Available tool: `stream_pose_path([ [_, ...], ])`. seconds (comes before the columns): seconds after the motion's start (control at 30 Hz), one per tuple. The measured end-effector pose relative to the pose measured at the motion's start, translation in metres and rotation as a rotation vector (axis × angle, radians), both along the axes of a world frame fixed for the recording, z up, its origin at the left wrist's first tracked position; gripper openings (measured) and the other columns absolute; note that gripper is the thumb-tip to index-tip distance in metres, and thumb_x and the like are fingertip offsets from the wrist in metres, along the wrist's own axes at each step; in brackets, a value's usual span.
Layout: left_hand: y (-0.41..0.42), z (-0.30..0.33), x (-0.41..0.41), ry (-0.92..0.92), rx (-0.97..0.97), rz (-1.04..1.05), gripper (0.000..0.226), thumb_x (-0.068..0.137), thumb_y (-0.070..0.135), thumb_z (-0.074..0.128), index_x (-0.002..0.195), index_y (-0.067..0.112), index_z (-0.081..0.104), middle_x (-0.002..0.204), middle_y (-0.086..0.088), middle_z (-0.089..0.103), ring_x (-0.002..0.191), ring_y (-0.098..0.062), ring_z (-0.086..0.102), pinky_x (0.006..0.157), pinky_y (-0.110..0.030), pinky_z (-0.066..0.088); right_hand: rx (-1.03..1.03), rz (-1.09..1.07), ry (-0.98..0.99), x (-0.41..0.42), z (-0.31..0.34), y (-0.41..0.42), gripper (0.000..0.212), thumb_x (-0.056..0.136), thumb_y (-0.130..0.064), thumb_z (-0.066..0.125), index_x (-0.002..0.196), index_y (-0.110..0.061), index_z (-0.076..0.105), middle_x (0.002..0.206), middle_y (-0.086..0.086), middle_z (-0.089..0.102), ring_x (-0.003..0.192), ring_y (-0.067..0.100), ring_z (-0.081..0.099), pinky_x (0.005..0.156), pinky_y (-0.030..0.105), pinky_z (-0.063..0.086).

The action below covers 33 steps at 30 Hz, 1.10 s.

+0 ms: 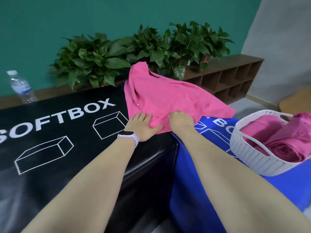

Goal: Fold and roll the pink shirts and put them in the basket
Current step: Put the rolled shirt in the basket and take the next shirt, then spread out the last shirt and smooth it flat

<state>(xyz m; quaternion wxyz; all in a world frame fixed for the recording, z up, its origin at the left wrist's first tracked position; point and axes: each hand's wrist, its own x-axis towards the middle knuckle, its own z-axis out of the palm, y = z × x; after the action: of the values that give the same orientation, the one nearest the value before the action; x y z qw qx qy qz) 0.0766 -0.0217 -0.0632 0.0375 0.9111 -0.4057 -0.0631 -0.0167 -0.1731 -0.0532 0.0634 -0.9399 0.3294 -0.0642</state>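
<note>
Water bottle (21, 87): I see it at about ten o'clock, upright on the far edge of the black softbox (55, 135).
Left hand (143, 126): mine lies flat on the near hem of the pink shirt (170, 100), fingers straight and spread, thumb pressing the cloth; a watch (128, 135) sits on the wrist.
Pink shirt: at twelve o'clock, crumpled, spanning the seam between the black softbox and the blue softbox (198, 190).
Right hand (180, 118): fingers curled into the hem, bunching the fabric in a grip.
Potted plants (139, 54): behind the shirt, along a brown shelf (232, 76).
Basket (252, 157): white, at three o'clock on the blue softbox, holding rolled pink shirts (284, 148).
</note>
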Motion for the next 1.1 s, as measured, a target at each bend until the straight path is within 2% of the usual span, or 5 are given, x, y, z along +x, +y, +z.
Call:
stream_pose_path([
  [0.27,0.138,0.0,-0.019,0.056,-0.021,0.111,0.088,0.092,0.079,0.022,0.161,0.029,0.0,0.168,0.005,-0.006,0.155,-0.016,-0.007,0.125,-0.037,-0.003,0.067,0.153,-0.025,-0.018,0.006,0.107,0.042,0.108,-0.037,0.035,0.13,-0.017,0.064,0.132,0.014,0.063,0.123,0.035,0.057,0.099,0.042,0.044],
  [0.47,0.306,0.005,-0.034,0.036,-0.047,0.288,0.086,0.095,0.074,0.028,0.161,0.025,0.004,0.168,0.004,-0.004,0.154,-0.012,-0.008,0.125,-0.035,-0.004,0.224,0.511,-0.007,-0.021,-0.006,0.247,0.047,0.111,-0.038,0.026,0.152,-0.026,0.044,0.166,0.006,0.024,0.153,0.027,0.021,0.123,0.044,0.02],
  [0.9,0.617,0.008,-0.085,0.05,-0.14,0.701,0.08,0.094,0.073,0.034,0.158,0.026,0.027,0.167,0.006,0.015,0.154,-0.01,0.007,0.125,-0.033,0.003,0.149,1.015,0.138,-0.006,0.016,0.527,0.051,0.107,-0.051,0.029,0.153,-0.033,0.043,0.162,0.003,0.034,0.147,0.029,0.032,0.118,0.042,0.03],
  [1.03,0.653,0.012,-0.08,-0.03,-0.3,0.805,0.08,0.088,0.081,0.033,0.132,0.019,0.057,0.147,-0.003,0.052,0.137,-0.022,0.044,0.114,-0.042,0.031,0.434,1.067,0.093,-0.007,0.033,0.548,0.049,0.101,-0.059,0.038,0.124,-0.03,0.069,0.119,-0.004,0.069,0.11,0.022,0.062,0.086,0.038,0.049],
  [1.1,0.647,0.021,-0.073,-0.021,-0.279,0.852,0.092,0.081,0.09,0.025,0.123,0.016,0.059,0.141,-0.006,0.056,0.13,-0.027,0.05,0.108,-0.046,0.037,0.307,1.068,-0.122,0.0,0.042,0.546,0.036,0.103,-0.043,0.044,0.1,-0.02,0.071,0.095,-0.005,0.065,0.093,0.022,0.061,0.072,0.04,0.047],
])
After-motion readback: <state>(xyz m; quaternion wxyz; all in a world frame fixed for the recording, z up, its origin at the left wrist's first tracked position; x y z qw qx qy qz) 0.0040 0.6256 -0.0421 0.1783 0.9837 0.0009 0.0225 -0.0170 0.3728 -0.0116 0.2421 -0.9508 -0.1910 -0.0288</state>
